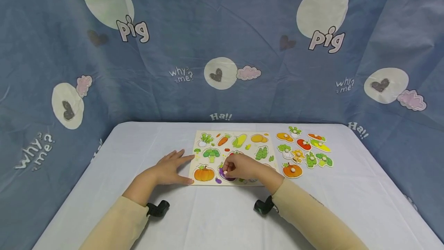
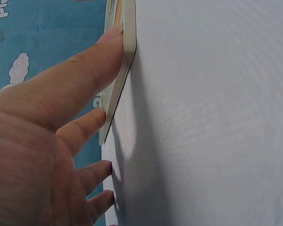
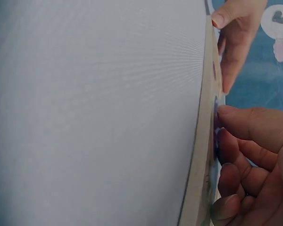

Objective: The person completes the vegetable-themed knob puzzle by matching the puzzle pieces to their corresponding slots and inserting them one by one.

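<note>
My right hand [image 1: 244, 166] bends over the lower middle of a cream vegetable puzzle board [image 1: 270, 144]. Its thumb and forefinger pinch the small white knob of a purple eggplant piece [image 1: 229, 179], which lies at the eggplant picture. In the right wrist view, the eggplant's purple edge [image 3: 216, 139] shows below the fingertips, and the other fingers are curled. My left hand [image 1: 168, 169] is spread at the board's left side. Its thumb touches the board's near corner; the forefinger reaches the left edge, also seen in the left wrist view. My right hand covers part of the board's pictures.
Right of the board lie several loose knobbed pieces, among them a pumpkin [image 1: 292, 170], a tomato [image 1: 303, 144], a broccoli [image 1: 324, 160] and a corn [image 1: 320, 146]. A white cloth [image 1: 222, 219] covers the table. Behind it hangs a blue printed curtain [image 1: 194, 103].
</note>
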`<state>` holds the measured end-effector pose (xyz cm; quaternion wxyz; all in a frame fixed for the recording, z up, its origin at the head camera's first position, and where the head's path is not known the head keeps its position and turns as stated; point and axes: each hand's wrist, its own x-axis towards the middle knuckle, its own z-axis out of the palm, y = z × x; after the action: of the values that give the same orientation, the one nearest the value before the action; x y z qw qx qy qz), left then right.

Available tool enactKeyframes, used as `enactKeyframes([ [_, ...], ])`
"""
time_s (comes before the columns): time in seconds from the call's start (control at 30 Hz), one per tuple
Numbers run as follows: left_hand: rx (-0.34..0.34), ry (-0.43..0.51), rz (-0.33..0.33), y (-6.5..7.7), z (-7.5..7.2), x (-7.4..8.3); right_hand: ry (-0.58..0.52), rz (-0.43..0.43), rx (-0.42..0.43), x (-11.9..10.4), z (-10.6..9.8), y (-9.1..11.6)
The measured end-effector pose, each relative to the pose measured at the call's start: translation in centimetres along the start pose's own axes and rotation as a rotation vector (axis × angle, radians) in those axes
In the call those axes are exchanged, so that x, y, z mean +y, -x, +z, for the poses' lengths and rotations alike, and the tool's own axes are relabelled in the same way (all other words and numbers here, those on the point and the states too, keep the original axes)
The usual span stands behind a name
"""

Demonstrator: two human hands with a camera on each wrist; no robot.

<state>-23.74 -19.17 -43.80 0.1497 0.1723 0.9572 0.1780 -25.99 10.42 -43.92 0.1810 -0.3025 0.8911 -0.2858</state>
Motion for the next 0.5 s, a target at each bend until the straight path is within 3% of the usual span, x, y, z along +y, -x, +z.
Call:
enactKeyframes([
  [0.23,0.001,0.003,-0.012,0.0,0.1,0.0,-0.019,-0.011,0.009,0.0,-0.6,0.8],
  [0.5,0.006,-0.002,-0.013,0.3,0.0,0.3,-0.082,-0.042,0.044,0.1,-2.2,3.2],
])
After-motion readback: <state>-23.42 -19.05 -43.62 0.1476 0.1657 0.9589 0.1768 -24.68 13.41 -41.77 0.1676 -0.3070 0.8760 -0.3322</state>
